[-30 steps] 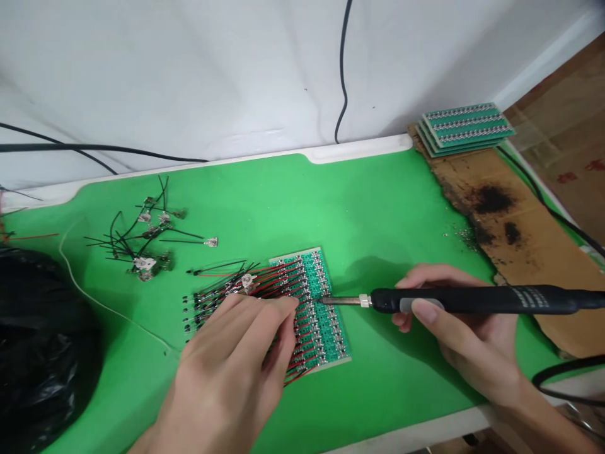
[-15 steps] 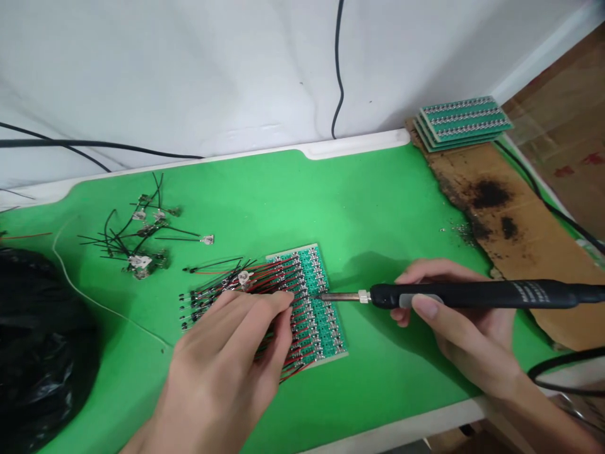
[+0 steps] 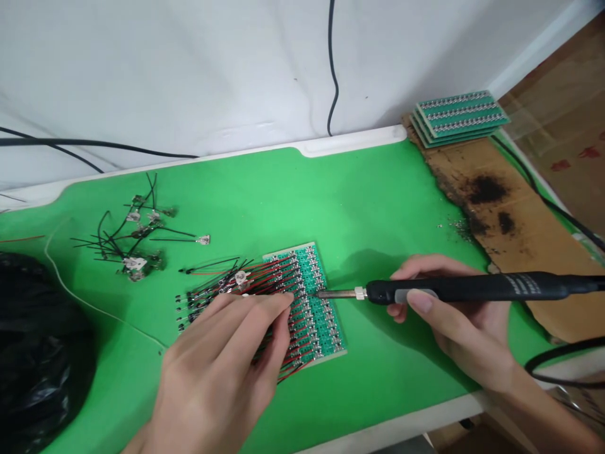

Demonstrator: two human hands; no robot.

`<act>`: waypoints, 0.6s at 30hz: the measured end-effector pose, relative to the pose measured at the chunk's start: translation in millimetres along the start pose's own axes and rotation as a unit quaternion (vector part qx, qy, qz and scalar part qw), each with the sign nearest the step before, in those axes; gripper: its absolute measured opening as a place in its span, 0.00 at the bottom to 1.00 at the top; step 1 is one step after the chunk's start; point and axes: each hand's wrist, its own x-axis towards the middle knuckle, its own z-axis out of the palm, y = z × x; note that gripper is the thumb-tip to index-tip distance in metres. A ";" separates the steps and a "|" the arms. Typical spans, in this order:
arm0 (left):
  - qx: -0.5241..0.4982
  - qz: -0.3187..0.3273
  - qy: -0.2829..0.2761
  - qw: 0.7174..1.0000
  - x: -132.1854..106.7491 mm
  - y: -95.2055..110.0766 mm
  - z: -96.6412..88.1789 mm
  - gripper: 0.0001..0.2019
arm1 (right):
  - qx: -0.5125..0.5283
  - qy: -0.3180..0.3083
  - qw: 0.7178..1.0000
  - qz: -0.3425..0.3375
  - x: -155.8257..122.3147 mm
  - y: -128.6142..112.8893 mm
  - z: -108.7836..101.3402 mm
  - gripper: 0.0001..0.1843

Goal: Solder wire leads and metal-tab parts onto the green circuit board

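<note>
A green circuit board point(image 3: 321, 315) lies on the green mat, with rows of solder joints and many red and black wires point(image 3: 265, 271) running off its left side. My left hand point(image 3: 227, 353) is closed over these wires, thumb and forefinger pinched at a wire on the board; the wire's end is mostly hidden by the fingers. My right hand point(image 3: 454, 321) grips a black soldering iron point(image 3: 472, 289) that points left. Its metal tip is at the joints in the middle of the board, just right of my left fingertips; whether it touches cannot be made out.
A stack of green boards point(image 3: 460, 116) rests on scorched cardboard point(image 3: 534, 252) at the right. Small metal parts with black wires point(image 3: 142, 233) lie at the left, near a black plastic bag point(image 3: 42, 353). The iron's cable point(image 3: 553, 372) loops at the right edge.
The whole view has shifted slightly. Both hands keep their grip, and the iron's tip stays at about the same spot on the board, perhaps a touch further left.
</note>
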 end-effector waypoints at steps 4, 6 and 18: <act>-0.004 0.007 0.012 1.000 -0.9 -2.2 0.5 0.06 | -0.005 -0.010 1.000 -0.020 0.7 0.9 -0.6 0.05; -0.004 0.007 0.018 1.000 -1.1 -2.6 0.2 0.06 | -0.007 -0.012 1.000 -0.023 1.1 1.4 -0.9 0.05; 0.026 0.008 0.012 1.000 -2.7 -1.2 1.7 0.05 | 0.041 0.024 0.999 -0.015 0.8 -1.2 -0.1 0.06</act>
